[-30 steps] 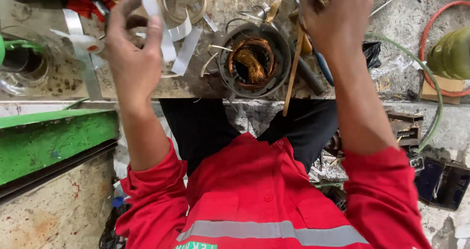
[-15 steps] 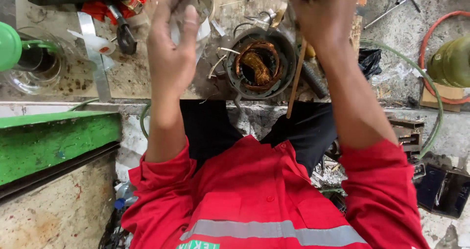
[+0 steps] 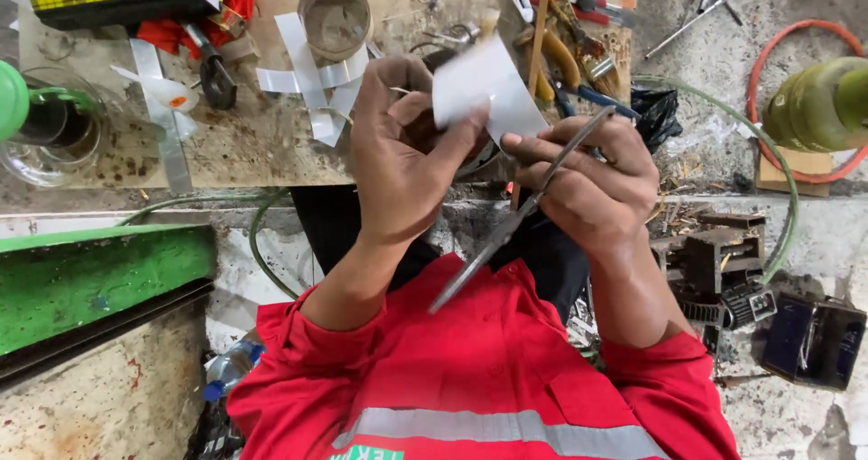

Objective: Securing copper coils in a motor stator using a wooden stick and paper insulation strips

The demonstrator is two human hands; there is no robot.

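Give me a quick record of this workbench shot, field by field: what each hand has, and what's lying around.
left hand: grips a white paper piece, raised over the bench
right hand: holds scissors, blades pointing down toward the red jacket
bench: white strips, a round tin, hand tools
left edge: green block, glass jar
floor, right: green cylinder, orange hose

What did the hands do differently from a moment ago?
Both hands have come back from the bench toward the body. The left hand now pinches a white sheet that it did not hold before, and the right hand now holds a pair of scissors pointing back at the red jacket. The white strips and the round tin on the bench stayed put.
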